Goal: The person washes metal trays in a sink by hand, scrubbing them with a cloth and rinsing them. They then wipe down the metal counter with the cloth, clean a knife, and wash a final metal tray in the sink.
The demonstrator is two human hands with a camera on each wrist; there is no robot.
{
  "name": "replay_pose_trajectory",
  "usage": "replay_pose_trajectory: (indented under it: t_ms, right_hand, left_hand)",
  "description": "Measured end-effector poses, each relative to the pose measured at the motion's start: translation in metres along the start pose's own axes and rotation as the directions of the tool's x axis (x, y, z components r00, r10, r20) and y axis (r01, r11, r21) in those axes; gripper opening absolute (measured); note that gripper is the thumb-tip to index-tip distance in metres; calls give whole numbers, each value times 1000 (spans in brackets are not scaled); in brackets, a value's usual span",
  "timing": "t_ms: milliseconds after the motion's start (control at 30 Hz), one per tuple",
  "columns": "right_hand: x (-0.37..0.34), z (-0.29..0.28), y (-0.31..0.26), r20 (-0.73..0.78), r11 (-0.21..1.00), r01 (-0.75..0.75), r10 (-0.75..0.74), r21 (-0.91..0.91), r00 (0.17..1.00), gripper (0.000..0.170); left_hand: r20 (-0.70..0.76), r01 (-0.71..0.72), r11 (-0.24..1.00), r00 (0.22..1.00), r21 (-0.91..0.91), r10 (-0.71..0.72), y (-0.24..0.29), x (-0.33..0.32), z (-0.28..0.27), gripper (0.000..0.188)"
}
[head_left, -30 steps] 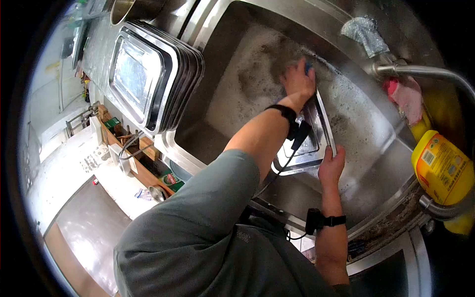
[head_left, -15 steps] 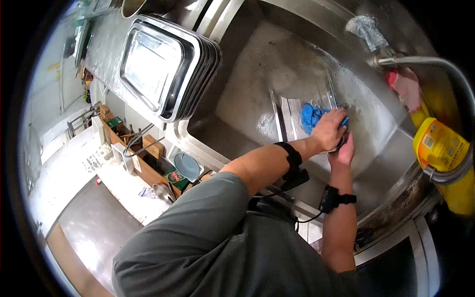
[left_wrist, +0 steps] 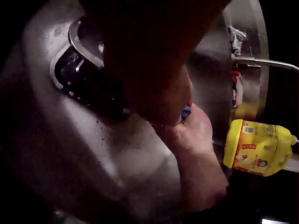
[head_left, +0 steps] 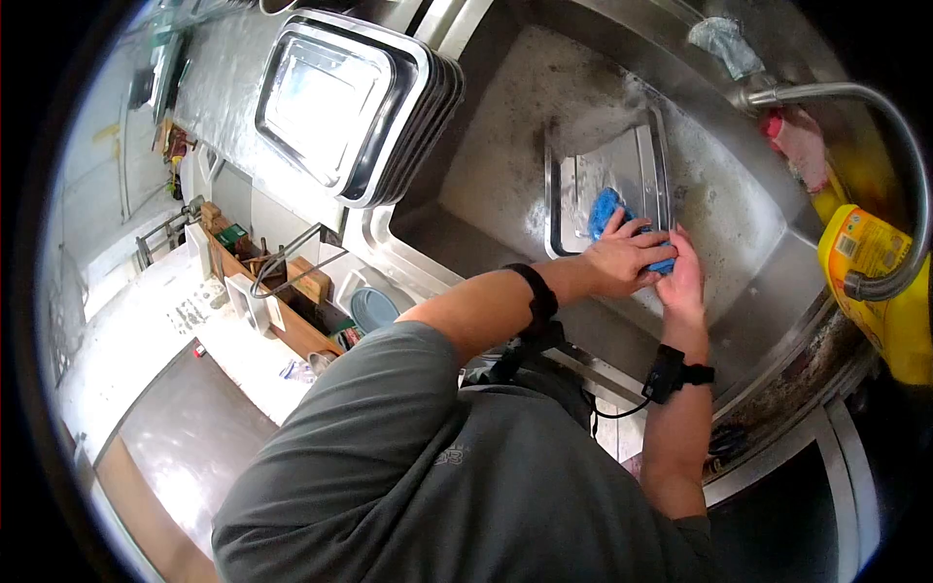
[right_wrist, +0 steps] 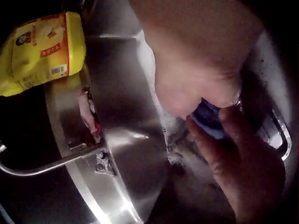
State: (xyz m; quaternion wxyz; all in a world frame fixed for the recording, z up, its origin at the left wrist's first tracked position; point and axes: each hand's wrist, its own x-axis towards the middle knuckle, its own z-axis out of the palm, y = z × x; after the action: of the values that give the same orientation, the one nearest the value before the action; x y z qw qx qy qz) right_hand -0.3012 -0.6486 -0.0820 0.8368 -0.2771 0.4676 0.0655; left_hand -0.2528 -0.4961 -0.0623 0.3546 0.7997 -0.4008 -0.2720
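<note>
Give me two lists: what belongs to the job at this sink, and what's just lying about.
Job:
- tray
- cloth, under the left hand
- sink
- stack of trays, probably

Lying about:
- bottle, untouched
- pink rag

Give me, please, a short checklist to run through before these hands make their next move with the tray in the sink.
1. Blue cloth in hand: ok, the left hand has it at the near end of the tray.
2. Tray inside the sink: ok.
3. Tray firmly held by the right hand: cannot tell, its grip on that end is hidden.
4. Hands well apart: not ok, they crowd together at that end.
5. Tray fully clean: cannot tell, murky water and the hands hide parts of it.
6. Yellow bottle outside the basin: ok, it is beyond the sink's right edge.
</note>
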Motion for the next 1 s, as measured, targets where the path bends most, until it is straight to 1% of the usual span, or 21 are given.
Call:
replay_pose_trajectory:
  t_ms: [33, 100, 167, 233, 267, 300, 367, 433, 500, 533, 567, 600, 633, 667, 733, 800, 867, 900, 933, 967, 1000]
  right_hand:
    - [-1, 7, 5, -85, 988, 117, -126, -102, 988, 24]
    - [3, 12, 7, -84, 984, 141, -150, -108, 985, 25]
    - [8, 14, 5, -102, 971, 201, -214, -126, 971, 29]
    - [15, 10, 11, -125, 967, 225, -240, -124, 963, 26]
    - [15, 14, 15, -157, 938, 284, -316, -198, 936, 25]
    - [13, 15, 18, -185, 901, 334, -391, -276, 902, 24]
    - [6, 10, 19, -163, 890, 334, -395, -310, 904, 24]
    - [4, 11, 16, -129, 875, 350, -410, -334, 903, 24]
    - [-6, 13, 19, -116, 807, 397, -488, -436, 865, 27]
    - [-17, 19, 17, -122, 806, 390, -486, -445, 866, 27]
    - [-29, 29, 12, -128, 740, 342, -497, -579, 858, 29]
    - [-35, 35, 8, -124, 655, 293, -512, -696, 850, 31]
    - [-38, 30, 10, -108, 647, 311, -522, -696, 846, 31]
    - [-41, 20, 15, -54, 607, 341, -538, -718, 841, 32]
    - [-48, 16, 14, 4, 555, 370, -551, -745, 834, 33]
    - [-62, 22, 11, -123, 647, 155, -364, -746, 923, 35]
    - [-50, 16, 17, -96, 695, 227, -393, -683, 915, 35]
    - [-45, 14, 21, -76, 738, 290, -418, -610, 905, 36]
    - [-39, 16, 22, -131, 819, 226, -341, -527, 931, 37]
    - [-35, 16, 24, -124, 822, 235, -345, -519, 930, 37]
    - [-30, 16, 24, -125, 791, 223, -352, -570, 928, 37]
  left_hand:
    - [-2, 3, 1000, 1000, 5, -3, -2, -5, -1, 47]
    - [16, 190, 981, 982, -48, -189, -6, -21, -9, 49]
    - [-6, 289, 957, 957, -38, -290, -13, -39, -17, 46]
    - [-56, 251, 966, 965, -63, -254, -31, -51, -13, 48]
    - [-57, 248, 967, 966, -62, -251, -38, -50, -11, 48]
    - [-26, 272, 962, 962, -9, -273, -39, -46, -17, 50]
    - [61, 310, 940, 945, 141, -321, -38, -40, -29, 54]
    - [54, 288, 935, 951, 207, -305, -56, -36, -33, 55]
    - [39, 335, 935, 939, 120, -341, -86, -24, -30, 56]
    - [-23, 303, 951, 953, 70, -302, -106, -15, -24, 55]
    - [-23, 307, 950, 952, 60, -306, -113, -5, -24, 55]
    - [-100, 388, 920, 919, 58, -381, -119, 7, -27, 53]
    - [-188, 458, 887, 878, 57, -441, -127, 21, -35, 51]
    - [-212, 445, 893, 881, 64, -424, -137, 36, -44, 51]
    - [-231, 658, 747, 745, 96, -626, -149, 56, -49, 49]
    - [-219, 669, 742, 731, 45, -646, -156, 69, -45, 48]
    - [-207, 672, 740, 726, 14, -655, -157, 81, -40, 47]
    - [-176, 602, 798, 783, -28, -597, -151, 87, -31, 44]
    - [-153, 527, 847, 833, -70, -531, -142, 93, -26, 40]
    - [-240, 459, 886, 854, -69, -461, -131, 99, -22, 32]
    - [-231, 385, 913, 884, -135, -406, -125, 109, -21, 29]
